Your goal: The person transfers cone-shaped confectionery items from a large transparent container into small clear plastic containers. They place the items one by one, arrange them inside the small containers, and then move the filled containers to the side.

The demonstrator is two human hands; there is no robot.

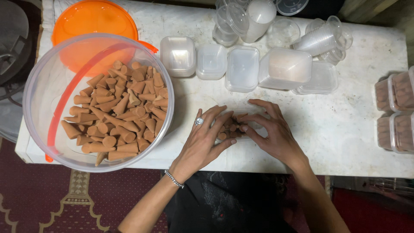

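A small clear plastic box (254, 126) filled with brown cones lies on the white table (345, 125) near its front edge. My left hand (202, 140), with a ring and a wrist chain, covers the box's left side, fingers laid over the cones. My right hand (271, 129) clasps the box's right side, fingers curled over its top. A large clear bucket (41, 86) with a red handle stands to the left, holding several loose brown cones (118, 110).
An orange lid (92, 21) lies behind the bucket. Empty clear boxes (241, 67) and lids sit in a row behind my hands, with stacked clear cups (321, 39) further back. Filled boxes of cones (394, 110) stand at the right edge. A patterned red carpet (86, 198) lies below.
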